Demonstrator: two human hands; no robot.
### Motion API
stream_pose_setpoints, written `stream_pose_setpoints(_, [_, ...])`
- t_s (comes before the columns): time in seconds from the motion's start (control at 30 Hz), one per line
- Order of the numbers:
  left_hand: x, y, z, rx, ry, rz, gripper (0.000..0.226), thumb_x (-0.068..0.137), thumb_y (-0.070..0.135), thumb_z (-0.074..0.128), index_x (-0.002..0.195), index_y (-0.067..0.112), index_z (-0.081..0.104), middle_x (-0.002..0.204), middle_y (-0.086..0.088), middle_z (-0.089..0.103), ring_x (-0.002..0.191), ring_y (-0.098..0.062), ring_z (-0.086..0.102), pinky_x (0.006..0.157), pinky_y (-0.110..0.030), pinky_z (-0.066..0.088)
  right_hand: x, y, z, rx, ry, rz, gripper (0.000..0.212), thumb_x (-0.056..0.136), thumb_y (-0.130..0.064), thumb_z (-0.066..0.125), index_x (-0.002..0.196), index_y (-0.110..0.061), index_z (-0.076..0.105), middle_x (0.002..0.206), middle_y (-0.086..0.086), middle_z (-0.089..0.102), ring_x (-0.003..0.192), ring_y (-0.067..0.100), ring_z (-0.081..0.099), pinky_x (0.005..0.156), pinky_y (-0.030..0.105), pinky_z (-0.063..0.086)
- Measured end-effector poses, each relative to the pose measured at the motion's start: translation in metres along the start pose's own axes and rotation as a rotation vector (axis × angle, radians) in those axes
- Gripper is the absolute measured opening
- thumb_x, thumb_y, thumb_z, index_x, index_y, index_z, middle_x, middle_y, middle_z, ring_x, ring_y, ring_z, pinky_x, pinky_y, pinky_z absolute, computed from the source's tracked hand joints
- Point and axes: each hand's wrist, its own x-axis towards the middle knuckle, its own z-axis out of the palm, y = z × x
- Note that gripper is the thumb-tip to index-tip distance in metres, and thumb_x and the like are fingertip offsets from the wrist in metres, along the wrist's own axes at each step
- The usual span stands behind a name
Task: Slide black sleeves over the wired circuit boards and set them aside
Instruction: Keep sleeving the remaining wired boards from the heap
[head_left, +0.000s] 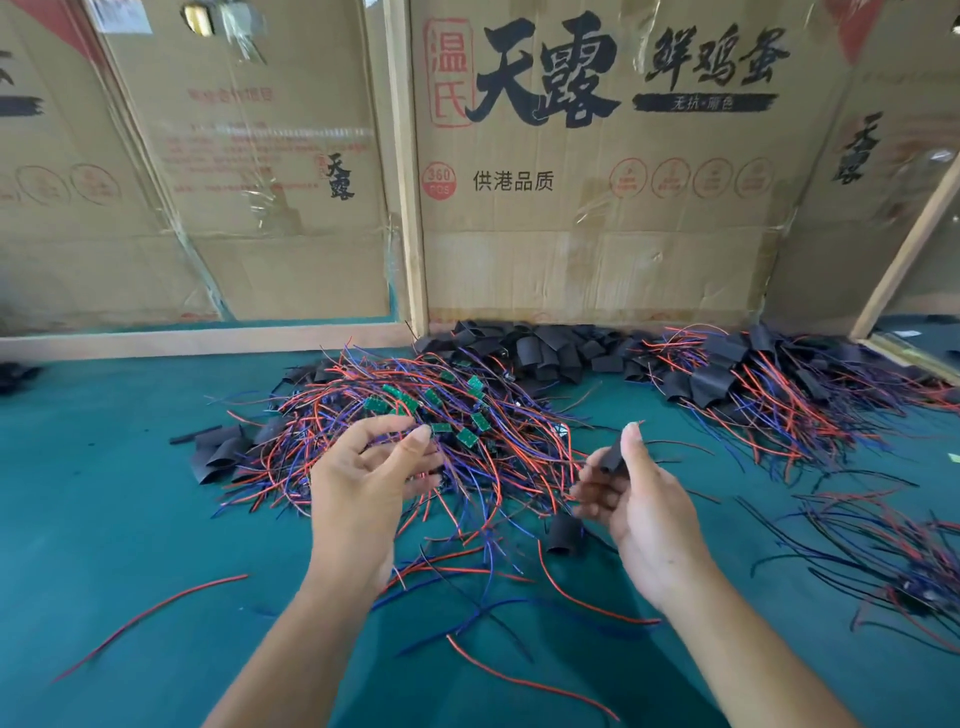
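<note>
A tangled heap of small green circuit boards (441, 410) with red, blue and black wires lies in the middle of the green table. My left hand (363, 478) hovers palm-up over the heap's near edge, fingers loosely curled, holding nothing that I can see. My right hand (639, 493) pinches a black sleeve (613, 457) between thumb and fingers, just right of the heap. Another black sleeve (563, 535) lies on the table below that hand. A pile of loose black sleeves (540, 348) sits at the back against the cardboard.
Sleeved boards with wires (753, 384) are piled at the back right, and more wired pieces (893, 551) lie at the right edge. Several black sleeves (223, 452) lie left of the heap. Cardboard walls (571, 249) close off the back. Loose wires (150, 618) are scattered near me.
</note>
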Motion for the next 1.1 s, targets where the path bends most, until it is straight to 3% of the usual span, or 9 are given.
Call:
stream_pose_setpoints(0.23, [-0.004, 0.007, 0.006, -0.130, -0.054, 0.090, 0.015, 0.083, 0.005, 0.073, 0.094, 0.013, 0.065, 0.069, -0.010, 0.064, 0.069, -0.028, 0.071, 0.064, -0.032, 0.058, -0.009, 0.002, 0.005, -0.168, -0.138, -0.047, 0.053, 0.087, -0.050, 0.050, 0.092, 0.000, 0.067, 0.064, 0.010, 0.057, 0.049, 0.018, 0.050, 0.045, 0.025, 0.045])
stream_pose_setpoints(0.33, [-0.006, 0.011, 0.008, -0.173, -0.082, 0.122, 0.032, 0.078, 0.008, 0.075, 0.107, 0.011, 0.061, 0.071, -0.008, 0.059, 0.071, -0.031, 0.072, 0.067, -0.032, 0.059, -0.010, 0.004, 0.005, -0.210, -0.176, -0.047, 0.052, 0.089, -0.048, 0.050, 0.093, 0.001, 0.068, 0.066, 0.011, 0.057, 0.051, 0.020, 0.050, 0.047, 0.026, 0.045])
stream_pose_setpoints(0.43, [-0.006, 0.014, 0.010, -0.264, -0.083, 0.021, 0.051, 0.076, 0.006, 0.074, 0.122, 0.007, 0.054, 0.075, -0.005, 0.057, 0.077, -0.029, 0.073, 0.070, -0.028, 0.058, -0.010, 0.006, 0.004, -0.245, -0.200, -0.046, 0.054, 0.088, -0.049, 0.054, 0.095, 0.002, 0.068, 0.067, 0.011, 0.059, 0.053, 0.021, 0.052, 0.050, 0.027, 0.047])
stream_pose_setpoints(0.53, [-0.005, 0.016, 0.007, -0.407, -0.126, -0.103, 0.029, 0.078, 0.003, 0.070, 0.104, 0.005, 0.055, 0.086, -0.013, 0.052, 0.082, -0.024, 0.072, 0.078, -0.026, 0.058, -0.008, 0.007, 0.001, -0.303, -0.229, -0.093, 0.053, 0.083, -0.051, 0.060, 0.097, -0.001, 0.068, 0.069, 0.006, 0.062, 0.057, 0.020, 0.055, 0.053, 0.025, 0.050])
stream_pose_setpoints(0.63, [-0.001, 0.019, 0.003, -0.476, -0.133, -0.158, 0.013, 0.080, 0.001, 0.066, 0.084, 0.008, 0.056, 0.094, -0.009, 0.065, 0.082, -0.019, 0.070, 0.077, -0.021, 0.056, -0.005, 0.008, -0.005, -0.469, -0.311, -0.159, 0.043, 0.088, -0.047, 0.069, 0.103, -0.007, 0.067, 0.073, -0.002, 0.063, 0.064, 0.016, 0.057, 0.061, 0.027, 0.052])
stream_pose_setpoints(0.7, [0.002, 0.021, 0.001, -0.534, -0.100, -0.176, 0.013, 0.077, 0.002, 0.067, 0.084, 0.009, 0.058, 0.097, -0.005, 0.069, 0.084, -0.017, 0.071, 0.075, -0.019, 0.057, -0.004, 0.007, -0.010, -0.664, -0.367, -0.216, 0.023, 0.093, -0.040, 0.067, 0.103, -0.020, 0.066, 0.073, -0.007, 0.061, 0.065, 0.013, 0.058, 0.066, 0.029, 0.051])
stream_pose_setpoints(0.83, [0.006, 0.024, -0.004, -0.582, -0.062, -0.186, 0.014, 0.077, 0.004, 0.066, 0.088, 0.009, 0.059, 0.091, -0.006, 0.069, 0.082, -0.012, 0.071, 0.072, -0.016, 0.056, -0.007, 0.004, -0.014, -0.989, -0.388, -0.347, 0.039, 0.082, -0.067, 0.057, 0.107, -0.036, 0.063, 0.082, -0.017, 0.065, 0.074, 0.006, 0.062, 0.072, 0.025, 0.051])
stream_pose_setpoints(0.93, [0.008, 0.025, -0.007, -0.592, -0.060, -0.165, 0.018, 0.076, 0.005, 0.067, 0.090, 0.008, 0.057, 0.088, -0.003, 0.071, 0.083, -0.010, 0.071, 0.076, -0.016, 0.056, -0.010, -0.001, -0.012, -0.973, -0.484, -0.378, 0.040, 0.084, -0.064, 0.059, 0.116, -0.041, 0.061, 0.098, -0.019, 0.067, 0.086, 0.003, 0.062, 0.081, 0.022, 0.049])
stream_pose_setpoints(1.1, [0.009, 0.025, -0.008, -0.588, -0.041, -0.131, 0.017, 0.075, 0.004, 0.068, 0.089, 0.007, 0.059, 0.091, -0.004, 0.070, 0.083, -0.011, 0.072, 0.077, -0.018, 0.056, -0.019, -0.006, -0.007, -0.909, -0.606, -0.360, 0.035, 0.086, -0.054, 0.066, 0.119, -0.041, 0.065, 0.088, -0.020, 0.066, 0.079, 0.000, 0.059, 0.078, 0.022, 0.049])
